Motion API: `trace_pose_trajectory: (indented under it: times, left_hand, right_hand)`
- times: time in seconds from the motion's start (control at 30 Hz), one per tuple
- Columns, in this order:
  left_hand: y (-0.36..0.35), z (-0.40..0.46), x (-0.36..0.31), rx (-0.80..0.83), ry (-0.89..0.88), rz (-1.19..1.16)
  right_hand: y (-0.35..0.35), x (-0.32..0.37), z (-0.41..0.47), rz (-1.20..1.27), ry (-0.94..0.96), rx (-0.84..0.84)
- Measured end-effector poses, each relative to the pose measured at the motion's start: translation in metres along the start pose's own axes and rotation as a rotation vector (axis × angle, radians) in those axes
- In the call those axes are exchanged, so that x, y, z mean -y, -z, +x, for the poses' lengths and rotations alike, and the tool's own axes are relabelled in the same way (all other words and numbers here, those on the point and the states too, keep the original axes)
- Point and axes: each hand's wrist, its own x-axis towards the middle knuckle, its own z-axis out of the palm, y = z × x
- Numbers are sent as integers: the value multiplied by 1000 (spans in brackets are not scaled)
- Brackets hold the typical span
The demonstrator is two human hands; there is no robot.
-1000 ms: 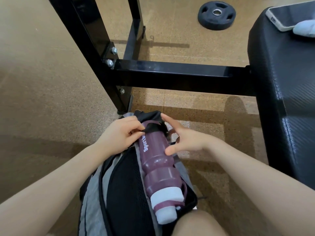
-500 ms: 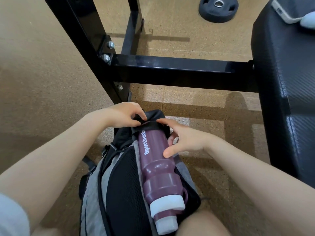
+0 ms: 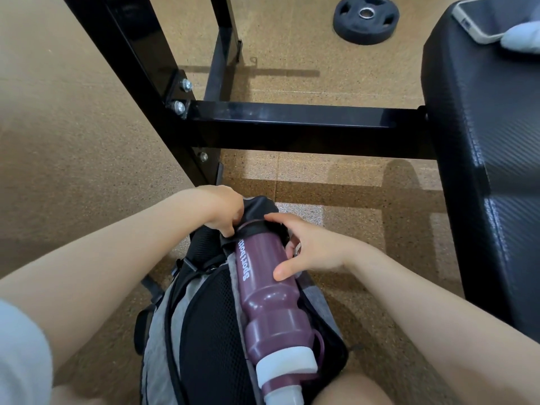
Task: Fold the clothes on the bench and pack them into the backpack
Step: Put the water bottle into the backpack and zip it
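- head view looks down on a tan speckled floor (image 3: 73, 147), with a black steel frame (image 3: 292, 124) crossing the middle and two bolts showing at its joint.
- a black padded bench (image 3: 482, 171) fills the right side; on its far corner lies a phone (image 3: 491, 19), with a bit of pale cloth (image 3: 523, 42) touching it.
- a black weight plate (image 3: 366, 17) lies flat on the floor beyond the frame.
- the backpack (image 3: 204, 331) — grey with a black mesh panel — rests on the floor between the person's knees, just beside the bench.
- a maroon sports bottle (image 3: 268, 287) lies along the pack's right side, its base tucked into the black side pocket (image 3: 257, 211), its white cap toward the camera.
- the left hand (image 3: 222, 209) pinches the pocket's rim with curled fingers.
- the right hand (image 3: 309, 247) grips the bottle near the pocket, forefinger on the rim, thumb pressed on the bottle's side.
- against half a second ago: the left hand has turned further over the pocket edge, and the elastic rim sits a touch higher on the bottle; the bench, phone and plate lie as before.
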Motion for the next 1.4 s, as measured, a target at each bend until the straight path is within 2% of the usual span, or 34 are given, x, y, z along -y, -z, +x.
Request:
trace_pose_trajectory:
  times: [0.13, 0.2, 0.37, 0.43, 0.53, 0.6, 0.67, 0.8, 0.87, 1.0, 1.07, 1.17, 1.4]
  left_hand:
    - [-4, 1, -6, -61, 46, 19]
    - [-11, 2, 7, -162, 17, -129]
    - [-37, -4, 26, -488, 196, -1186]
    - [-45, -1, 22, -525, 269, -1433]
    - [-49, 0, 19, -524, 309, -1583]
    - [-50, -2, 20, -544, 272, -1453]
    - [-50, -5, 23, -588, 185, -1130]
    - [-43, -14, 33, -651, -102, -574]
    - [-41, -14, 40, -644, -209, -385]
    - [-24, -8, 39, -393, -90, -222]
    - [-13, -3, 31, -330, -50, -97]
    - [-5, 3, 17, -235, 3, -40]
    - [6, -4, 0, -154, 65, 240]
  right_hand:
    - [-2, 3, 1, -36, 34, -12]
    - [-1, 3, -1, -30, 31, -1]
    - [-1, 3, -2, 16, 0, 89]
    - [-2, 8, 1, 3, 1, 119]
    - [-3, 13, 6, -12, 4, 126]
    - [-7, 15, 7, -30, -4, 132]
    - [-12, 15, 6, 1, -25, 136]
    - [-14, 20, 3, 39, -29, 142]
    - [-11, 23, 2, 0, -21, 139]
    - [-6, 21, 0, -12, -36, 137]
    - [-5, 21, -2, -16, -48, 131]
    - [-4, 19, -4, -52, -46, 115]
    - [-8, 20, -4, -91, -38, 97]
